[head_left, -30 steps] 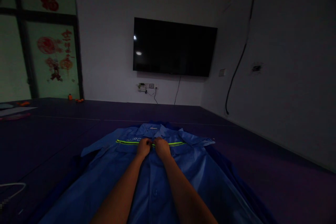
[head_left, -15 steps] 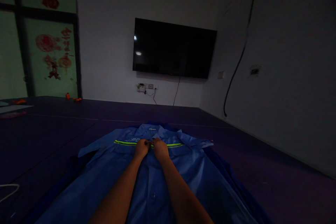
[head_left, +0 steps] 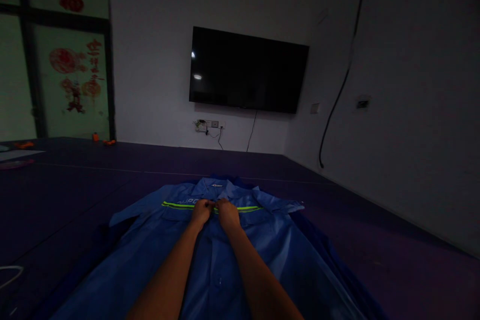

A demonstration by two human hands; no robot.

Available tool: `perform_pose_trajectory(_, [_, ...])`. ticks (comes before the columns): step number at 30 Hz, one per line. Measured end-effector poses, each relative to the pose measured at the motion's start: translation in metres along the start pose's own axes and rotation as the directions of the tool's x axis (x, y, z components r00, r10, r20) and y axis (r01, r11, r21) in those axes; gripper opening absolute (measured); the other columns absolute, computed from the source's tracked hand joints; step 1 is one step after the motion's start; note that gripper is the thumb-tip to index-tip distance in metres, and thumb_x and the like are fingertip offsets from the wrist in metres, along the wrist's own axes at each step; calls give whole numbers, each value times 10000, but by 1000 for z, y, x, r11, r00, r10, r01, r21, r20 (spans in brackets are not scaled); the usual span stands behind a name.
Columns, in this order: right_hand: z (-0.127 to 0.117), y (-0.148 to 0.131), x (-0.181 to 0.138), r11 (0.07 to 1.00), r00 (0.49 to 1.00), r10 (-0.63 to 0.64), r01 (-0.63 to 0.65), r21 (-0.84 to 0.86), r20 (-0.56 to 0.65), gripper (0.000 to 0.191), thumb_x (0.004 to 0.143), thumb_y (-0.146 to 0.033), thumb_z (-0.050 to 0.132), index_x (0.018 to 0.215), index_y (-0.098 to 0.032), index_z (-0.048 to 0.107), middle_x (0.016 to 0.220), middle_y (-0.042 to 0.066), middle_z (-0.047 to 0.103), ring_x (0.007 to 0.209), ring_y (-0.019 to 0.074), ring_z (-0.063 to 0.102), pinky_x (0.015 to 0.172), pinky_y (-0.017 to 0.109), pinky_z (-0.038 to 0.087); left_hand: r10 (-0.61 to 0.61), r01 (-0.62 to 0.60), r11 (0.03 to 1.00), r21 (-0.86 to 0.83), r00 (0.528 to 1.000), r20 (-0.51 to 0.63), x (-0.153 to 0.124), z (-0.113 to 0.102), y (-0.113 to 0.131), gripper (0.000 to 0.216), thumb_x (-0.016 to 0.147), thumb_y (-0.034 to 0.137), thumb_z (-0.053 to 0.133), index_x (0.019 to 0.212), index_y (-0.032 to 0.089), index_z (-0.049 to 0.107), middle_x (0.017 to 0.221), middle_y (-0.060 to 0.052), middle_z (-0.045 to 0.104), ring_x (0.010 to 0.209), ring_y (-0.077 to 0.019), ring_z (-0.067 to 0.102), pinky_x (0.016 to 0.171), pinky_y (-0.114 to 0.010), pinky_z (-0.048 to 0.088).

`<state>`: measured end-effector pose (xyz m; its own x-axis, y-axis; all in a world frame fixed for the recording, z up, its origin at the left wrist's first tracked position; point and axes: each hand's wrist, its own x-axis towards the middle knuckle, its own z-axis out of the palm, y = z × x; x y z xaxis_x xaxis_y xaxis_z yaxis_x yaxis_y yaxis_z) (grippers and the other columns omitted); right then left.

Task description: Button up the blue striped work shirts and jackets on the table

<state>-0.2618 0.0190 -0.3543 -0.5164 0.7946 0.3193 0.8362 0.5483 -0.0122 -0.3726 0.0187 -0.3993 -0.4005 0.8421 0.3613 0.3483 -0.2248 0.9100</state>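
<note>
Pinching at the front of a blue shirt [head_left: 214,255], the left hand [head_left: 200,212] and the right hand [head_left: 228,215] meet with thumbs and fingers drawn in, almost touching, at the placket by the yellow-green stripe [head_left: 174,205]. The step in hand looks like close fingertip work on that front edge; whether a button sits between the fingers cannot be told, as the hands cover the spot. It seems to call for a light grip, one side held steady against the other, with the cloth kept flat. The shirt lies spread front side up, collar away from the person, a button [head_left: 219,281] showing lower on the placket, and a darker blue garment [head_left: 318,240] lies beneath, showing along the right side. Under both is a dark purple surface [head_left: 405,245] crossed by thin seams, with a white cord [head_left: 14,267] at the near left and small orange objects [head_left: 109,142] near the glazed door [head_left: 71,77], which bears red decorations. The room is dim; a dark television [head_left: 247,70] hangs above wall sockets [head_left: 210,124], and a black cable [head_left: 335,105] trails down the right wall [head_left: 408,110].
</note>
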Motion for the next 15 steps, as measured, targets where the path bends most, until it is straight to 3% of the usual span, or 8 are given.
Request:
perform_pose_trajectory(6, [-1, 0, -1, 999, 999, 41, -41, 18, -2, 272, 859, -115, 368, 919, -151, 631, 961, 113, 635, 831, 165, 620, 677, 225, 425, -18, 18, 1000, -14, 1000, 25, -1, 0, 0, 202, 707, 237, 496, 644, 126, 652, 650, -49, 661, 625, -143, 579, 547, -209, 380])
perform_pose_trajectory(15, [4, 6, 1, 968, 990, 135, -123, 219, -40, 218, 829, -164, 460, 876, -177, 673, 887, 80, 672, 825, 152, 620, 694, 204, 410, -13, 11, 999, 37, 999, 44, -3, -2, 5, 202, 736, 233, 498, 656, 127, 651, 708, -56, 680, 682, -151, 598, 583, -206, 404])
